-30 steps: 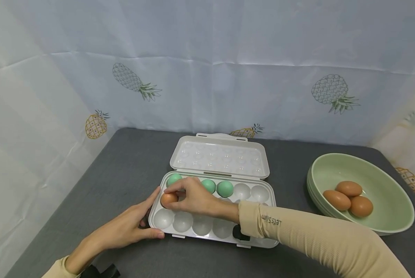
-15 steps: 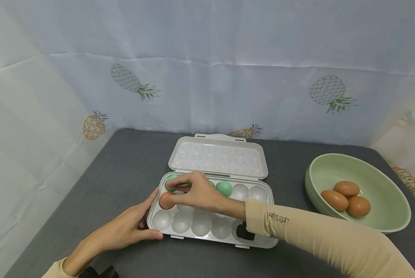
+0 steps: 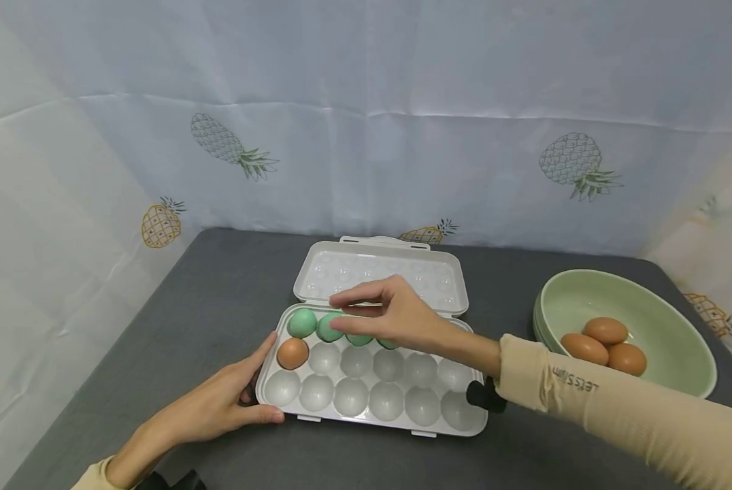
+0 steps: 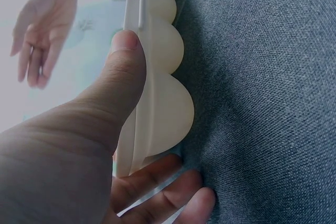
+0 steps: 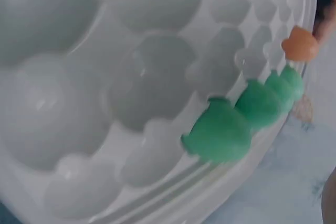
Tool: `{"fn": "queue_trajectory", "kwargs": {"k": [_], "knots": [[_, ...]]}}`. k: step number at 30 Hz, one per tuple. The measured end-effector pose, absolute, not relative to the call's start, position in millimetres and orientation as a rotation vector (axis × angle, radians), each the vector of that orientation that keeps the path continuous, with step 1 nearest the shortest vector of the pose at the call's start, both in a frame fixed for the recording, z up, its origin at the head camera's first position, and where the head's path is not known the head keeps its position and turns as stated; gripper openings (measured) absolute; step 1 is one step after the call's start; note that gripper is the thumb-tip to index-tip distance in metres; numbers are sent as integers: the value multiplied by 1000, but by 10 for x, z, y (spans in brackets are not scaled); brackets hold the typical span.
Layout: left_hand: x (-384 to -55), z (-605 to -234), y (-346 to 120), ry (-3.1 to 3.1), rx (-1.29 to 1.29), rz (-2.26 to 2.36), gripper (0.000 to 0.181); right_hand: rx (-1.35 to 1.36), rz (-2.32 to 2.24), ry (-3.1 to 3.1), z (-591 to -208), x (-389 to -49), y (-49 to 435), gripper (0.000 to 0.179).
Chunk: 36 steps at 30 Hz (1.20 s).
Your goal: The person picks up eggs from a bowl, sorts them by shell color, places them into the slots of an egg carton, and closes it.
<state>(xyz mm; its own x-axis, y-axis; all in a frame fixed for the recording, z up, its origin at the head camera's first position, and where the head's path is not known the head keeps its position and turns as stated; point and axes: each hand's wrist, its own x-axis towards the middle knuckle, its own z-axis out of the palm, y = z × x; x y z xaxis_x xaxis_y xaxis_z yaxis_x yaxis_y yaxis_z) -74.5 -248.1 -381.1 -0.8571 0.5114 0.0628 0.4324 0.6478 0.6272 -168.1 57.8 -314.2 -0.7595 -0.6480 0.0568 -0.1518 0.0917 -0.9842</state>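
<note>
One brown egg point(image 3: 292, 354) looks set, the left hand point(image 3: 219, 401) holds the box point(image 3: 335, 376), and the empty right hand point(image 3: 405, 318) probably needs the bowl point(image 3: 669, 333) next.

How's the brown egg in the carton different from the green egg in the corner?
The brown egg is orange-brown; the corner green egg is mint. The brown egg is in the middle row, beside an empty cup; the corner green egg is at the back, beside another green egg. Both sit in the carton.
</note>
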Motion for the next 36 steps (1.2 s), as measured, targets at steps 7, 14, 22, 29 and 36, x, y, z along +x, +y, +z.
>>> {"fn": "queue_trajectory", "kwargs": {"k": [7, 14, 22, 29, 36], "knots": [[-747, -3811, -2479, 2747, 777, 985, 112, -792, -1875, 2120, -3008, -1811, 1201, 33], [-732, -3807, -2478, 2751, 769, 975, 111, -819, -1993, 2249, -3013, -1873, 2004, 26], [-734, -3785, -2477, 2749, 759, 971, 112, -664, -2012, 2472, -3039, -1833, 2864, 30], [-743, -3789, -2468, 2726, 775, 997, 112, -468, -1716, 2724, -3158, -1848, 3379, 38], [-738, -3784, -2469, 2733, 779, 992, 111, -320, -1519, 2758, -3361, -1861, 3757, 43]]}}
